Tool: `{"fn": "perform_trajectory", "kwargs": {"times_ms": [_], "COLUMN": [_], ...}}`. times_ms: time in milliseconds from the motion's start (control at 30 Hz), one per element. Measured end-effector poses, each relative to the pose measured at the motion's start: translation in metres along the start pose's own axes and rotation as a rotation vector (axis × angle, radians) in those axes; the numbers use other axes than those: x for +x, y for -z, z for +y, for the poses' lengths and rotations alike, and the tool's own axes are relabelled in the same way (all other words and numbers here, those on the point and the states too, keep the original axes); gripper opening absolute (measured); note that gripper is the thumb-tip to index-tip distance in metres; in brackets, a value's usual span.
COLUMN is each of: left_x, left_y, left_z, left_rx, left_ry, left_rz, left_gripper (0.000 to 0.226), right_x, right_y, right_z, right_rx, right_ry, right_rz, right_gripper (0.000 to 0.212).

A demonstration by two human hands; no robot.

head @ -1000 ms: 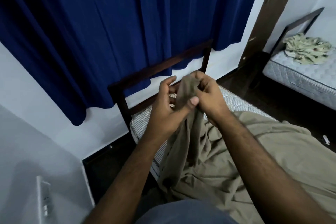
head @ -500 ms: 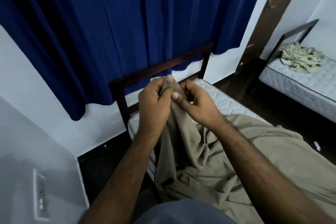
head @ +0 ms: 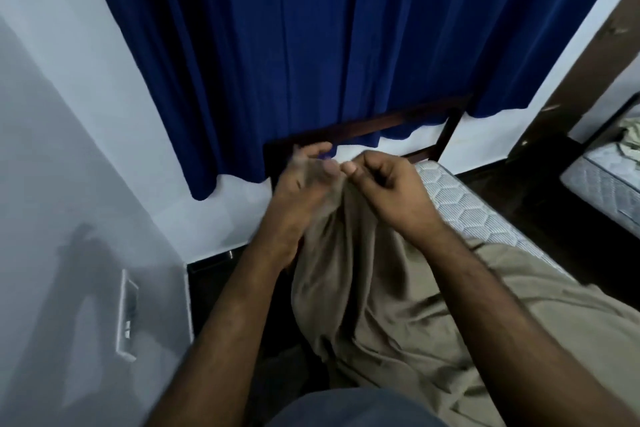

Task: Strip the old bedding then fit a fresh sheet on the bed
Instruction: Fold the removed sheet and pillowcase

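Note:
An olive-tan sheet (head: 398, 295) lies rumpled over the near part of the bed, and one bunched corner of it is lifted up in front of me. My left hand (head: 304, 180) holds that raised corner; the hand is blurred by motion and its fingers are partly spread. My right hand (head: 384, 191) pinches the same corner right beside it, thumb against curled fingers. The bare quilted mattress (head: 460, 204) shows beyond the sheet, up to the dark wooden headboard (head: 391, 121).
A dark blue curtain (head: 311, 38) hangs behind the headboard. A white wall with a switch plate (head: 127, 314) stands at the left. A second bed (head: 606, 180) with crumpled patterned bedding is at the far right, across a strip of dark floor (head: 540, 215).
Both hands have carried the sheet corner left and toward the headboard corner. My left hand's fingers have loosened and spread. The view has swung left and down.

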State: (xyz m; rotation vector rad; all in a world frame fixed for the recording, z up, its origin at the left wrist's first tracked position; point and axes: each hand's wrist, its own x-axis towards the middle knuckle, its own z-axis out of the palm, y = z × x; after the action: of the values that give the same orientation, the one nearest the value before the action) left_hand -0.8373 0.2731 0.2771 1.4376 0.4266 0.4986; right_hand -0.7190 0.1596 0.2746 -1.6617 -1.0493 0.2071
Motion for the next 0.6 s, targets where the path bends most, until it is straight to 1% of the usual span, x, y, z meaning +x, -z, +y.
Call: {"fn": "perform_trajectory", "kwargs": {"times_ms": [33,67,100,167,233,300,333,367,400,433,500,533,600], "left_x": [-0.004,-0.007,-0.009,-0.008,-0.006,-0.006,-0.005,-0.003,0.0,0.003,0.009,0.01,0.009], "left_y": [-0.002,-0.004,-0.002,0.005,0.011,0.008,0.005,0.003,0.002,0.003,0.003,0.0,-0.005], "left_z": [-0.003,-0.004,-0.004,0.0,0.006,0.008,0.008,0.007,0.005,0.002,-0.002,-0.006,-0.013], "left_rx": [0.033,0.026,-0.002,0.003,0.027,-0.091,-0.177,-0.24,-0.267,-0.258,-0.202,-0.168,0.007], "left_ry": [0.008,0.015,0.016,-0.027,-0.068,-0.091,-0.094,-0.093,-0.093,-0.098,-0.114,-0.124,-0.169], "left_rz": [-0.103,-0.163,-0.151,0.002,0.132,0.221,0.261,0.308,0.35,0.377,0.386,0.361,0.278], "left_gripper": [0.05,0.049,0.045,0.038,0.031,0.041,0.044,0.042,0.043,0.049,0.053,0.051,0.041], "right_x": [0.003,0.006,0.008,0.011,0.007,-0.002,-0.007,-0.01,-0.013,-0.014,-0.014,-0.014,-0.011], "right_y": [-0.005,-0.009,-0.011,-0.009,-0.004,0.0,0.001,0.002,0.003,0.005,0.013,0.018,0.026], "right_z": [-0.012,-0.022,-0.025,-0.023,-0.012,-0.002,0.004,0.013,0.024,0.035,0.051,0.053,0.051], "right_rx": [0.017,0.036,0.06,0.088,0.119,0.136,0.083,-0.012,-0.118,-0.205,-0.299,-0.292,-0.281], "right_ry": [0.042,0.058,0.056,0.051,0.019,-0.036,-0.052,-0.064,-0.082,-0.108,-0.166,-0.17,-0.138], "right_rz": [-0.069,-0.116,-0.13,-0.096,-0.117,-0.21,-0.258,-0.277,-0.276,-0.261,-0.217,-0.182,-0.112], "right_gripper": [0.021,0.021,0.023,0.021,0.018,0.016,0.008,0.01,0.016,0.017,0.01,0.009,0.02]}}
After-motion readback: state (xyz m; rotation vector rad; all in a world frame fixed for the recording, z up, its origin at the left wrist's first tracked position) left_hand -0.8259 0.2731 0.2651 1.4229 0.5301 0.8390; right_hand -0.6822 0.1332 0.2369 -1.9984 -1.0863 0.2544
